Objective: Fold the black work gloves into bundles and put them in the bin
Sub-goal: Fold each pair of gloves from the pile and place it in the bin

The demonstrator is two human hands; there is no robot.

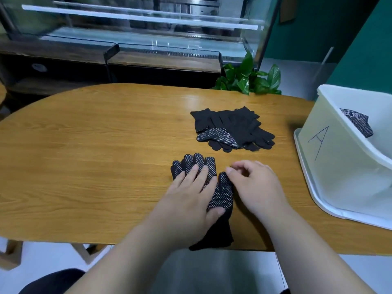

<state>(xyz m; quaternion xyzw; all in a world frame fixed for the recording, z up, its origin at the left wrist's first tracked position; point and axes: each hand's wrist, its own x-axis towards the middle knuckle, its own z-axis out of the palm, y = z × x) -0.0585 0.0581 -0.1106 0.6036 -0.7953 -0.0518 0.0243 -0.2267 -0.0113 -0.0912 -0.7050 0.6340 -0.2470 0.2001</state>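
My left hand (191, 200) lies flat, fingers spread, pressing a black dotted fabric work glove (220, 196) against the oval wooden table (95, 155) — its cuff reaches the table's near edge below my wrist. My right hand (254, 181) rests just beside the glove's thumb, fingers loosely curled, gripping nothing. Beyond my right hand sits a loose pile of black work gloves (233, 128). Further right of that hand stands a white plastic bin marked "A" (331, 149) — a folded dotted glove bundle (358, 122) lies inside.
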